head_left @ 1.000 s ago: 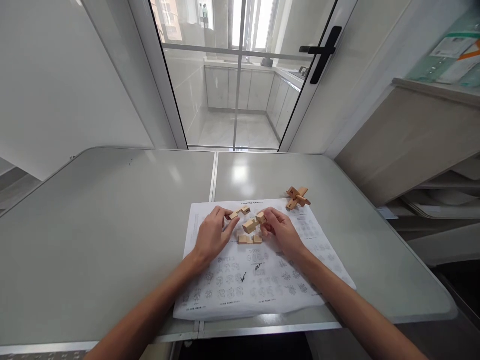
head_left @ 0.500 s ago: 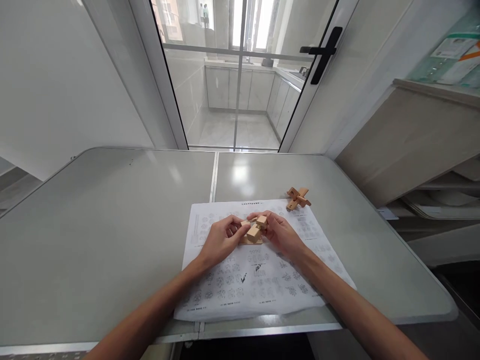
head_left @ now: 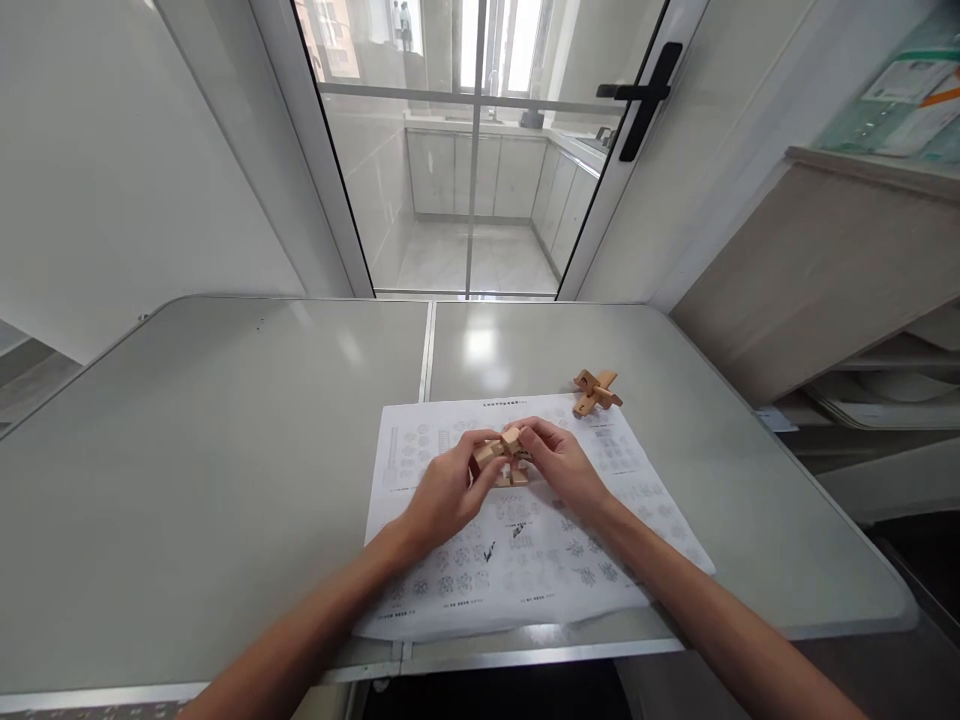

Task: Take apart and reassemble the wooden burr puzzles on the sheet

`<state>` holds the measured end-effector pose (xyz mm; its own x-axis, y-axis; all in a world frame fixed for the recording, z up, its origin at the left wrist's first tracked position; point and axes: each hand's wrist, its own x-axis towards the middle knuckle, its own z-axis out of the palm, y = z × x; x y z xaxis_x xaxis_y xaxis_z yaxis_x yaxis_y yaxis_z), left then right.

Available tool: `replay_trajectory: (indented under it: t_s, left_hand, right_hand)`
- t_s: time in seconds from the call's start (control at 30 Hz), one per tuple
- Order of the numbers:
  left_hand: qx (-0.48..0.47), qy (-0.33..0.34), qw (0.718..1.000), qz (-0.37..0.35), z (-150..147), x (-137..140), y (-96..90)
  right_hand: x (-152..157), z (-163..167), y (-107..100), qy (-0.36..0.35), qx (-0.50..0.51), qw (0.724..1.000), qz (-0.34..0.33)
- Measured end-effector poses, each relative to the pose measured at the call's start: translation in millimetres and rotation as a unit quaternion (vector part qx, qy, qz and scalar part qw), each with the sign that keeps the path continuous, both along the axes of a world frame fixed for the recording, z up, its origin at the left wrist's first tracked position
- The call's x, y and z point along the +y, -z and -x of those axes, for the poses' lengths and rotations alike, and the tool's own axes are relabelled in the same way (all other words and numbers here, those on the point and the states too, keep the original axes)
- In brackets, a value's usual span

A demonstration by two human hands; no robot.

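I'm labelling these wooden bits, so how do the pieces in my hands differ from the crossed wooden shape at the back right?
The held pieces look paler; the crossed shape is a deeper orange-brown.
The held pieces are gripped by the left hand and right hand; the crossed shape stands untouched by the paper's far right corner.
Fingers partly cover the held pieces; the crossed shape is unobstructed.
Both look wooden.

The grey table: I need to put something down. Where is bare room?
Widest: the table left of the paper sheet, beyond the left forearm. Smaller: between sheet and far edge, and right of the sheet. Crowded: the sheet's far middle, where the left hand and right hand hold wooden pieces, and its far right corner by the wooden cross.
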<state>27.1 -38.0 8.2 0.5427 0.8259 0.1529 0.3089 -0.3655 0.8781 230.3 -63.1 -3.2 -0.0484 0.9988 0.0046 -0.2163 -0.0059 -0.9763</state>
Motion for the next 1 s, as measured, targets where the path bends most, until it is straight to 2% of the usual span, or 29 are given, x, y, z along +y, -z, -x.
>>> replay_trajectory:
  t_s: [0.1,0.23,0.33,0.4,0.5,0.67,0.77,1.0]
  left_hand:
    - [-0.083,-0.031,0.992,0.094,-2,6,-3.1]
    - [-0.198,-0.047,0.95,0.238,-2,16,-7.5]
    - [-0.246,-0.031,0.925,0.29,-1,19,-8.5]
    - [-0.253,-0.024,0.919,0.3,-1,19,-8.4]
    - [-0.237,-0.021,0.926,0.292,-2,18,-7.2]
    - [-0.174,0.014,0.953,0.249,-4,17,-1.3]
    - [-0.158,0.026,0.959,0.232,-5,17,1.7]
    - [-0.136,0.033,0.968,0.21,-4,9,0.4]
  right_hand:
    - [3,-2,-2,0.02,0.016,1.0,-0.004]
    - [6,-9,-7,0.075,0.065,0.995,0.002]
    - [7,-12,-6,0.108,0.09,0.99,0.03]
    - [7,-13,-4,0.115,0.095,0.988,0.04]
    - [7,-14,-1,0.115,0.102,0.988,0.029]
    - [3,-7,-8,0.032,0.059,0.998,0.005]
    - [-1,2,-12,-0.001,0.018,1.0,-0.014]
    - [-9,13,-11,0.052,-0.112,0.991,-0.051]
